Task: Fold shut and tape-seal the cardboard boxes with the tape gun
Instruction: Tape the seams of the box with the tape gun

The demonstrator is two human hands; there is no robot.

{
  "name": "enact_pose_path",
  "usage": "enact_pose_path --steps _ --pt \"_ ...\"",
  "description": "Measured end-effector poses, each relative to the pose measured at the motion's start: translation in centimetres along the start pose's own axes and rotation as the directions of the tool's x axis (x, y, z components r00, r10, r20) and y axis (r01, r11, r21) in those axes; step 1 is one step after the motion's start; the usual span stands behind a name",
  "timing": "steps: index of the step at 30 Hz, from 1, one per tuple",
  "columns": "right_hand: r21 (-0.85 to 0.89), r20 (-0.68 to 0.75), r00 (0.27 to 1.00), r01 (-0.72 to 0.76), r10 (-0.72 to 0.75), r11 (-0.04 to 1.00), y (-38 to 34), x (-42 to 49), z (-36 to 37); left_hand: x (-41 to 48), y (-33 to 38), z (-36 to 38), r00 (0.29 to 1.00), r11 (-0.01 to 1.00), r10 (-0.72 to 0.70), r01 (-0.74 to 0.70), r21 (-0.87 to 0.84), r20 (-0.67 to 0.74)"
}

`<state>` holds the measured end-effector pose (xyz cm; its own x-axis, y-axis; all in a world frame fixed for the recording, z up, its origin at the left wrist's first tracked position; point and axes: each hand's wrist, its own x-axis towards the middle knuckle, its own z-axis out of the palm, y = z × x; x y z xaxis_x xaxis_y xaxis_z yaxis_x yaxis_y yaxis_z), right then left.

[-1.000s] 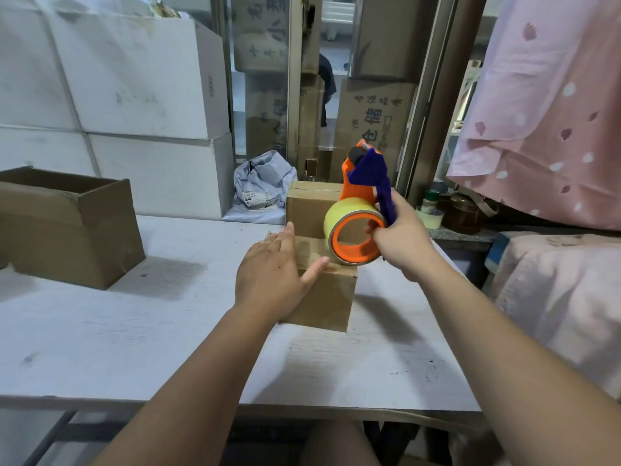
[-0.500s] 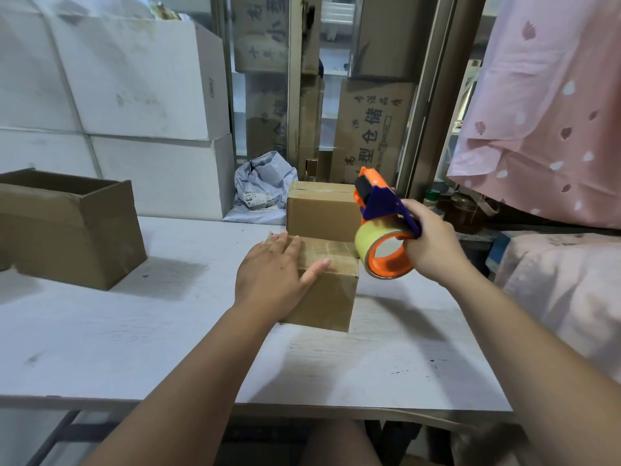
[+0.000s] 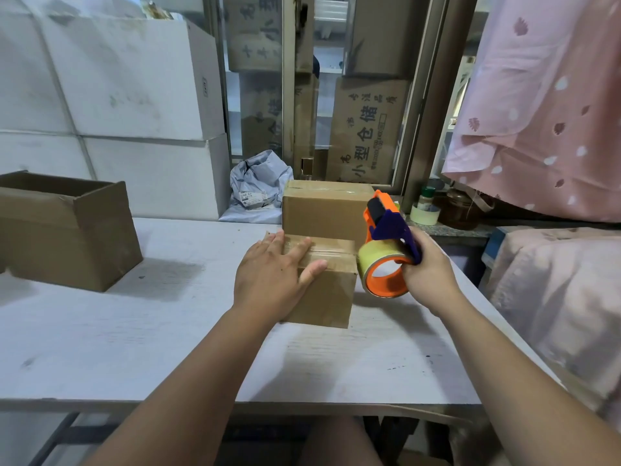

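The fingers of the left hand (image 3: 272,280) lie straight and slightly spread, thumb out to the side, pressing flat on the top of a small closed box (image 3: 324,297). A strip of clear tape (image 3: 327,252) runs across that top, partly under the fingertips. The box stands on the white table (image 3: 134,331), near the middle and towards its far edge.

The fingers of the right hand (image 3: 430,274) are curled round the handle of the tape gun (image 3: 386,230), thumb on top. The gun is orange and purple and is held in the air just right of the box, with its yellowish roll level with the box's top right edge. Whether the roll touches the cardboard is hard to tell from this angle.

A second closed box (image 3: 322,210), also taped along its top, stands right behind the first. Well to the left sits a larger open box (image 3: 67,230). A crumpled grey mail bag (image 3: 258,186) lies at the table's back edge, against stacked white cartons (image 3: 117,79). Pink cloth (image 3: 537,112) hangs on the right.
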<state>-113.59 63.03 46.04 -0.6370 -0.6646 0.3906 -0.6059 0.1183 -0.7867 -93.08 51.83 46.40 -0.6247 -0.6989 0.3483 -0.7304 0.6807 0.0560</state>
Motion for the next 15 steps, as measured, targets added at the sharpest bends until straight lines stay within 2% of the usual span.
enact_pose_path --steps 4,8,13,15 --pt "0.082 -0.040 0.994 -0.097 0.101 0.992 1.0 -1.1 1.5 0.0 0.2 -0.1 1.000 1.000 -0.017 0.017 0.009 0.021" --pt "0.244 -0.082 0.979 -0.163 0.188 0.956 1.5 -2.6 3.2 -0.1 0.5 -0.5 0.999 0.999 -0.038 0.037 0.016 0.039" --pt "0.300 -0.043 0.979 -0.180 0.202 0.937 1.0 -1.9 3.6 -0.3 1.0 -1.4 0.990 0.997 -0.061 0.056 0.043 0.124" --pt "0.290 -0.022 0.980 -0.182 0.197 0.940 0.6 -1.7 4.0 0.6 1.1 -2.2 0.989 0.995 -0.093 0.089 0.040 0.116"
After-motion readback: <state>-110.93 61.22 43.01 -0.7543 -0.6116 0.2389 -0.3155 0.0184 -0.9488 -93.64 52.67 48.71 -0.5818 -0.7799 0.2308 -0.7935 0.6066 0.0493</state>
